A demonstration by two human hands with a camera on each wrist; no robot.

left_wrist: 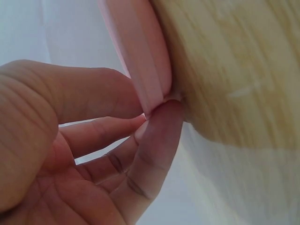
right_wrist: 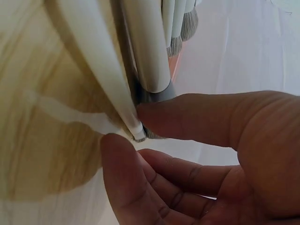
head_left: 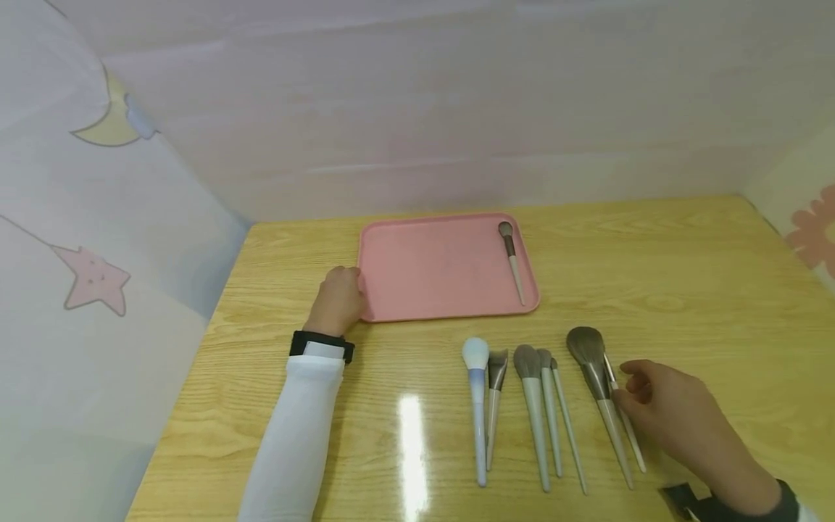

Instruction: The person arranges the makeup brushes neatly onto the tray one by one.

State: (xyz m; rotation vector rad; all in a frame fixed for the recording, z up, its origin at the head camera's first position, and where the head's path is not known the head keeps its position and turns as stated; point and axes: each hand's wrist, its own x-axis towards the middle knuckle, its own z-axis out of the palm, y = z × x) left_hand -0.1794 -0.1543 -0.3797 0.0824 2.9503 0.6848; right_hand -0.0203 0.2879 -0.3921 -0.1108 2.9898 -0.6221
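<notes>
A pink tray [head_left: 443, 264] lies at the back of the table, a makeup brush [head_left: 512, 254] with a dark head on its right side. My left hand [head_left: 335, 301] pinches the tray's left edge between thumb and fingers; the left wrist view shows the tray wall [left_wrist: 145, 51] between them. At the right, my right hand [head_left: 685, 413] is beside a thin makeup brush [head_left: 629, 428]. In the right wrist view, the thumb is right at this thin brush [right_wrist: 101, 56], with a gap to the index finger [right_wrist: 124, 164]. Alongside lies a large fluffy brush [head_left: 596, 377].
Left of the large brush, several more makeup brushes [head_left: 535, 406] lie side by side, heads toward the tray. A blue-white brush [head_left: 478, 406] is leftmost. The wooden table [head_left: 652, 275] meets a pale cloth wall [head_left: 457, 109] at the back.
</notes>
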